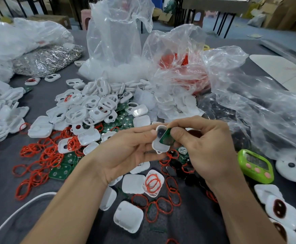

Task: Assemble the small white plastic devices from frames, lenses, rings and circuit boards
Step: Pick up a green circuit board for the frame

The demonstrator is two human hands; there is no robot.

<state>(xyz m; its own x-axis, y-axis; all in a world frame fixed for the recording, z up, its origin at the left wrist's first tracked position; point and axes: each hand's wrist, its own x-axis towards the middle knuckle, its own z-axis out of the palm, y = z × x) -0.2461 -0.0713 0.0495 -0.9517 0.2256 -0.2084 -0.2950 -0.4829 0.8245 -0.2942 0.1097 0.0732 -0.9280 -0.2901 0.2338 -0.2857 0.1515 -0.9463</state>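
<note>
My left hand (126,152) grips a small white plastic frame (158,146) with a dark lens showing in its opening. My right hand (205,147) pinches a green circuit board (166,137), tilted and resting against the frame's open back. Behind them lies a heap of white frames (94,104). Red rings (41,155) are scattered to the left and below my hands. Loose green circuit boards (62,170) lie among the rings. Dark lenses (177,164) lie under my right hand. Assembled white devices (279,208) with dark lenses lie at the right front.
Large clear plastic bags (115,37) stand behind the heap, one holding red parts (180,67). A bag of metal chains (45,60) lies far left. A green timer (255,165) sits on the right. A white cable (17,213) crosses the grey table's front left.
</note>
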